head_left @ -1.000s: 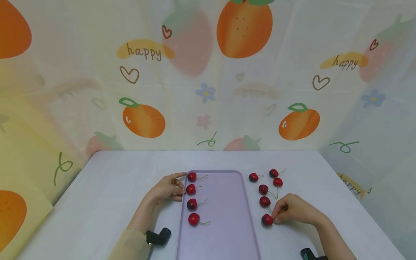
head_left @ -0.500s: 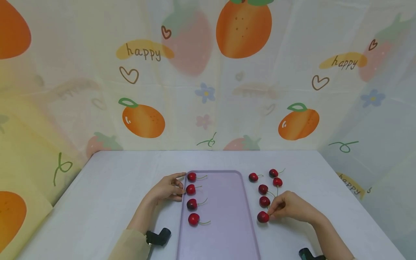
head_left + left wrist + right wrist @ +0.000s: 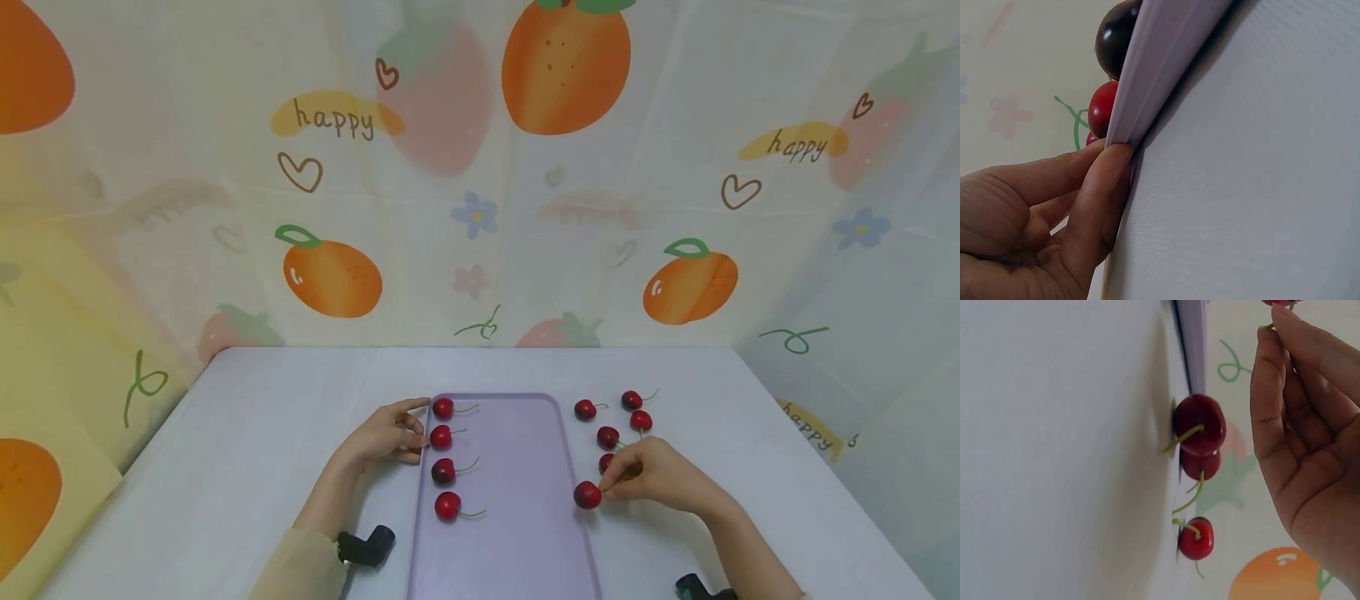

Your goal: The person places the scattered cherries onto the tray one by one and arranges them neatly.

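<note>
My right grip [image 3: 663, 477]: thumb and fingertips drawn tight together on the stem [image 3: 1268, 327] of 1 red cherry [image 3: 587, 495], other fingers bent in behind. Cherry sits just left of those fingertips, overlapping the right rim of the tray [image 3: 525, 475] in the head view; shadow beneath it, height over the rim I can't judge. Stem runs roughly sideways, fruit at its left end, pinch at its right. Tray lies left of this grip, long side running away from me. Row of 4 cherries [image 3: 444, 472] farther left, across bare tray, stems toward my right grip. Right is clearly the nearer hand to the held fruit; forearm [image 3: 748, 537] slants in from near right, fingers aimed left and down. My left grip [image 3: 386, 435] is across the tray, fingertips pinching its left rim beside the row. Beyond my right grip, on the bench [image 3: 697, 375], 5 loose cherries [image 3: 608, 437], the nearest partly hidden by my hand.
</note>
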Action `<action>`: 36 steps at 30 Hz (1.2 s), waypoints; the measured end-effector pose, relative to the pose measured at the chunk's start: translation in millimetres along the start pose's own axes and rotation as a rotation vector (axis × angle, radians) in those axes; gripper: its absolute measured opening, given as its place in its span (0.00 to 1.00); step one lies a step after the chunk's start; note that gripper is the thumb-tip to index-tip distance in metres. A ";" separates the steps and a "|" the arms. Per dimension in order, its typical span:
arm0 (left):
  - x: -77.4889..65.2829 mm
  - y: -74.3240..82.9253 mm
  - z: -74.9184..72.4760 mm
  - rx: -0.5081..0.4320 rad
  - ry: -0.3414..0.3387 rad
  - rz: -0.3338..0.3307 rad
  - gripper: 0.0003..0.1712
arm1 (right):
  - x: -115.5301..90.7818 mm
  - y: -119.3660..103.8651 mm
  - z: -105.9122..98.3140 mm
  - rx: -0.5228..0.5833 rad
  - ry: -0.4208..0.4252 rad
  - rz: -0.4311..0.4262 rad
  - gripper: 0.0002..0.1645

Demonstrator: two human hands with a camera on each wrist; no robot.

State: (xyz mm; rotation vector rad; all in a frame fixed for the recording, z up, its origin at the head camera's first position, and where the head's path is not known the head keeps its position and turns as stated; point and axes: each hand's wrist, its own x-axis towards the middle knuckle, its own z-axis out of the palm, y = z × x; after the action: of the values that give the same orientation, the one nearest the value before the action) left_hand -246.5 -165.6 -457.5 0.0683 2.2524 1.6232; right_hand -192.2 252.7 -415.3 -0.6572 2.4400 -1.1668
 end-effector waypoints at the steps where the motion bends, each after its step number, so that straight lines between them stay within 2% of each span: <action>1: -0.1 -0.1 0.0 -0.001 -0.001 0.000 0.41 | 0.7 -1.5 1.3 -0.006 0.005 -0.009 0.04; 5: -0.3 -0.1 0.3 0.000 -0.003 -0.004 0.40 | 3.0 -8.6 5.8 0.000 0.013 -0.027 0.05; 12: -1.0 0.0 0.5 -0.004 0.003 -0.006 0.41 | 5.4 -21.6 13.0 0.016 0.029 0.016 0.06; 18: -1.1 -1.2 0.0 -0.006 0.003 -0.003 0.40 | 6.4 -33.0 23.3 0.047 0.063 -0.033 0.05; 29: -0.9 -0.3 0.3 -0.009 0.006 -0.006 0.40 | 10.4 -59.1 49.4 0.132 0.045 -0.069 0.05; 36: -0.2 -0.8 -0.4 -0.004 0.006 -0.002 0.40 | 18.5 -68.4 70.7 0.161 0.041 -0.034 0.06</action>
State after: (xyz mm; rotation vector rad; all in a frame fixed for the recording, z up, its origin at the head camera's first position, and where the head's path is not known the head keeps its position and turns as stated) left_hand -246.3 -166.3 -458.0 0.0601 2.2525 1.6286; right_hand -154.9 160.4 -405.3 -0.6342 2.3444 -1.3859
